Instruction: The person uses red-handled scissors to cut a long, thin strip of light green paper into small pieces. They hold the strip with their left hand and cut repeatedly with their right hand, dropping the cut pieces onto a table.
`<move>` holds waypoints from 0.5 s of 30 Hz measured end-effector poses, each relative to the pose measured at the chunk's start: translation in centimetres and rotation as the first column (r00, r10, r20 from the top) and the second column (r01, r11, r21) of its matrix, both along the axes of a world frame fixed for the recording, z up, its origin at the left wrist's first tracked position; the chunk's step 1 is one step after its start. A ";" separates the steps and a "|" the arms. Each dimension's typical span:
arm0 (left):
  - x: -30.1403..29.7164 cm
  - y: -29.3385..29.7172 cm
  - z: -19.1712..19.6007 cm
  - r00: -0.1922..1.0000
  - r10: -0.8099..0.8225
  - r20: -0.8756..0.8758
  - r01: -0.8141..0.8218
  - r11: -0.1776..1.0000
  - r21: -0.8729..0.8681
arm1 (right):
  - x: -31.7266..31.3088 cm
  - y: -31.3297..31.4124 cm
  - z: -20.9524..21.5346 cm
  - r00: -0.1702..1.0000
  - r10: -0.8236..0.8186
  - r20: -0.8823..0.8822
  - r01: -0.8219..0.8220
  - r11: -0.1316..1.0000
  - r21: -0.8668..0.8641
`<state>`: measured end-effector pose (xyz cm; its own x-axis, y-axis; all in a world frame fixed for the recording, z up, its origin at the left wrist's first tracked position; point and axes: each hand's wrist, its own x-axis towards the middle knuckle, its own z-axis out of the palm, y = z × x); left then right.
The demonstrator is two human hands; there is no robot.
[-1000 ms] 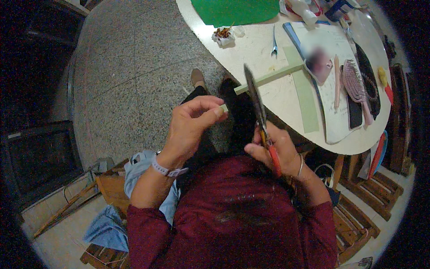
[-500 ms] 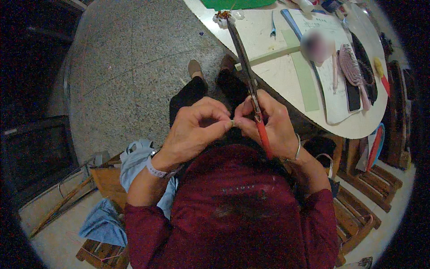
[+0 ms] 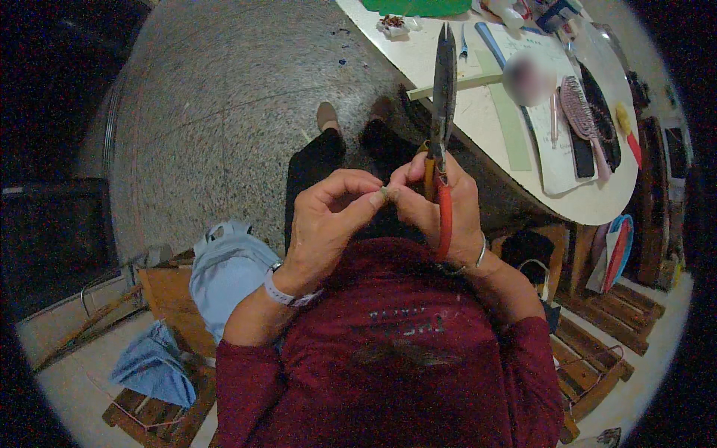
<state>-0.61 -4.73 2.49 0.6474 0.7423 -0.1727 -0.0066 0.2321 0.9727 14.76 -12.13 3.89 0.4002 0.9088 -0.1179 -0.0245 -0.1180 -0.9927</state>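
In front of my maroon shirt, my left hand [image 3: 323, 216] pinches a tiny pale-green bit [image 3: 385, 192] between thumb and index finger. The thumb and index finger of my right hand [image 3: 461, 205] meet it from the other side, so the fingertips of both hands nearly touch. Long-bladed scissors [image 3: 444, 93] are also held in my right hand. One red handle lies along the palm, a yellowish one shows by the fingers, and the blades point away, almost closed. What the bit is, I cannot make out.
At the far right stands a white table [image 3: 601, 205] with a pale-green strip [image 3: 509, 134], a pink hairbrush [image 3: 575, 108], a dark phone [image 3: 584, 160] and a small brownish pile [image 3: 392, 27]. A light-blue backpack [image 3: 231, 272] sits to my left. Slatted wooden stools [image 3: 590, 366] are near.
The scissors have turned in my right hand: their tips swung to the right, and the blades now show broader. Both hands keep their pinch at the small bit.
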 end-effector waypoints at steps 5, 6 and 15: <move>-1.1 -1.3 -0.5 0.994 0.082 0.076 -0.083 0.997 0.009 | -1.1 -0.5 -0.3 1.000 0.008 0.028 -0.008 1.000 -0.005; -1.4 -1.5 -0.6 0.993 0.090 0.076 -0.092 0.995 0.024 | -1.3 -0.7 -0.4 0.999 0.021 0.031 -0.021 1.000 -0.001; -3.0 -2.2 -0.3 0.932 0.292 0.213 -0.217 0.923 -0.319 | -2.6 -2.2 1.7 0.980 0.171 -0.103 -0.187 0.965 -0.183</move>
<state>-3.62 -6.88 2.22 0.4928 0.8309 -0.2585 -0.3381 0.4565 0.8230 12.13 -14.32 5.61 0.2139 0.9219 -0.3230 -0.0690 -0.3156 -0.9464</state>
